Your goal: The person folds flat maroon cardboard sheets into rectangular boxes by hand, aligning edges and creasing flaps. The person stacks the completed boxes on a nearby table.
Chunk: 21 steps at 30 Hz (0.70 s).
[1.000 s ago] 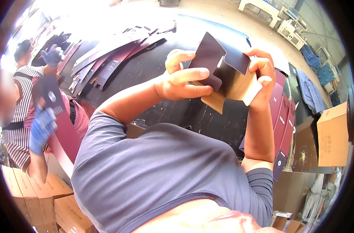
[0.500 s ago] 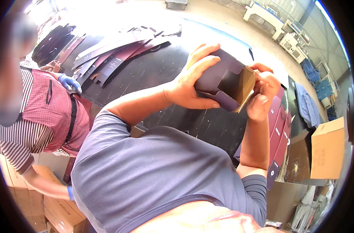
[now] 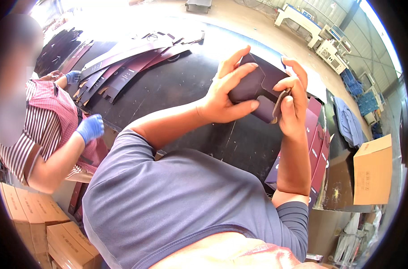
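Above the black table I hold up a dark purple cardboard box (image 3: 248,88), its near end turned toward me. Around the box's left side goes my left hand (image 3: 224,92), with the thumb below and the fingers over the top. My right hand (image 3: 294,101) pinches the flap at the right edge between thumb and fingers, and that flap is bent inward. A smaller side flap (image 3: 263,108) shows at the lower part of the opening. Most of the box's inside is hidden.
Flat purple cardboard pieces (image 3: 128,74) lie fanned on the black table (image 3: 204,148). Purple boxes (image 3: 318,143) stand beside my right forearm. A brown carton (image 3: 372,170) and blue cloth (image 3: 348,119) are at the right. A co-worker with blue gloves (image 3: 91,127) is at the left, near stacked cartons (image 3: 72,244).
My right hand has moved left and turned the right flap inward, narrowing the opening and covering the brown inside. At the left, the co-worker's lower gloved hand has risen.
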Each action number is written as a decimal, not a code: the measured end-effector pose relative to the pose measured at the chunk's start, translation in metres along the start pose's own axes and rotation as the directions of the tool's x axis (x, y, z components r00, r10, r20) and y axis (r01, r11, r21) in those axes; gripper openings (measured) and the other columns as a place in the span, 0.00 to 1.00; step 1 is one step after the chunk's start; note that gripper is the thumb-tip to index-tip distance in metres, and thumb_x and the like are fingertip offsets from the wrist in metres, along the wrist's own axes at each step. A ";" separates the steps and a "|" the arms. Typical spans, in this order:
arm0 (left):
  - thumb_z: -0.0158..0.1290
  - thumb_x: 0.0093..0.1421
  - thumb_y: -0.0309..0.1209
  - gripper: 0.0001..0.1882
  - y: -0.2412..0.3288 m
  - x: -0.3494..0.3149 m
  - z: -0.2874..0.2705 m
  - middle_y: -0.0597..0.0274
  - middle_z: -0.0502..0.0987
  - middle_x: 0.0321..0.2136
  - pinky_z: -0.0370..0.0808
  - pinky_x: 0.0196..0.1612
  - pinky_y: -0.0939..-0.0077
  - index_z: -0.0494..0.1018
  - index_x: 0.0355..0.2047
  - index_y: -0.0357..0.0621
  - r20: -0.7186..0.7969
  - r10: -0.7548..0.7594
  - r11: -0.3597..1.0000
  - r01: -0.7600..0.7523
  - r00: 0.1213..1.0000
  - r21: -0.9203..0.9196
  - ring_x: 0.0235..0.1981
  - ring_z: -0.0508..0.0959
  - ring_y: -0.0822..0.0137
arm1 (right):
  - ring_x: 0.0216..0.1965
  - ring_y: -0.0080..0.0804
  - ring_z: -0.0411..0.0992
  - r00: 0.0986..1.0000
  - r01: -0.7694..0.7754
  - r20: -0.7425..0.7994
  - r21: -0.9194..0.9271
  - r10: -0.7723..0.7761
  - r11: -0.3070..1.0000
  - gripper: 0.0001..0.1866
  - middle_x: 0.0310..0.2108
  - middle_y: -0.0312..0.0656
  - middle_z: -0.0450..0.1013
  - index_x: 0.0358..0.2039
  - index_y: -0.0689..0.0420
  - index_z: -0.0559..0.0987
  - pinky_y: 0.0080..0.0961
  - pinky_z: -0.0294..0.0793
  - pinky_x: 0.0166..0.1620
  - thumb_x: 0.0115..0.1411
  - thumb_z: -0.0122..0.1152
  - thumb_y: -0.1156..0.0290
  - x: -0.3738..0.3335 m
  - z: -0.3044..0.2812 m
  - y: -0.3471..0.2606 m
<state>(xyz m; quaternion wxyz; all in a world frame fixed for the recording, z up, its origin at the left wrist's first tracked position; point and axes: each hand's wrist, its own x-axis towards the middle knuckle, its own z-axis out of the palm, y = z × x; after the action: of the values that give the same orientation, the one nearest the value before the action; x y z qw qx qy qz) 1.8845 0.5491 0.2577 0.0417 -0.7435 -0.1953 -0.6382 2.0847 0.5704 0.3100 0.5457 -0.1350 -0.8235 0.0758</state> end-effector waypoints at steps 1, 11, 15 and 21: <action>0.70 0.43 0.33 0.40 0.001 0.000 0.003 0.35 0.53 0.66 0.62 0.63 0.52 0.68 0.57 0.36 -0.010 -0.033 0.999 0.033 0.999 0.014 0.63 0.60 0.41 | 0.49 0.38 0.67 0.998 -0.040 -0.035 0.090 0.043 0.995 0.23 0.54 0.54 0.68 0.31 0.59 0.73 0.30 0.63 0.52 0.66 0.52 0.49 -0.004 0.005 0.000; 0.62 0.43 0.22 0.31 0.007 0.002 0.024 0.35 0.56 0.64 0.70 0.56 0.61 0.72 0.52 0.37 -0.102 -0.115 0.985 0.127 0.988 0.116 0.54 0.72 0.49 | 0.47 0.31 0.68 0.946 -0.323 0.059 0.108 0.318 0.940 0.13 0.51 0.47 0.71 0.27 0.58 0.70 0.27 0.66 0.52 0.60 0.66 0.68 0.010 -0.004 -0.003; 0.60 0.43 0.22 0.31 -0.008 0.003 0.030 0.35 0.54 0.66 0.69 0.58 0.60 0.73 0.52 0.37 -0.104 -0.091 0.983 0.106 0.990 0.148 0.59 0.68 0.46 | 0.47 0.35 0.69 0.954 -0.297 0.019 -0.108 0.301 0.949 0.14 0.48 0.45 0.73 0.26 0.59 0.70 0.29 0.67 0.52 0.59 0.66 0.67 0.019 0.002 0.003; 0.73 0.37 0.33 0.60 -0.004 0.015 -0.008 0.29 0.37 0.69 0.51 0.67 0.42 0.50 0.68 0.40 0.138 0.019 0.995 -0.005 0.990 -0.103 0.70 0.44 0.30 | 0.47 0.35 0.70 0.944 -0.330 -0.024 -0.040 0.329 0.943 0.13 0.47 0.45 0.74 0.26 0.58 0.70 0.28 0.66 0.53 0.59 0.67 0.69 0.024 -0.001 -0.002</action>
<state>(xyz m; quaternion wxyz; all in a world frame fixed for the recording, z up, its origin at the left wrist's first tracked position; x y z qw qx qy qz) 1.8770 0.5535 0.2726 -0.0063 -0.7885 -0.1602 -0.5938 2.0766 0.5758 0.3319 0.5292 -0.2830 -0.7863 0.1470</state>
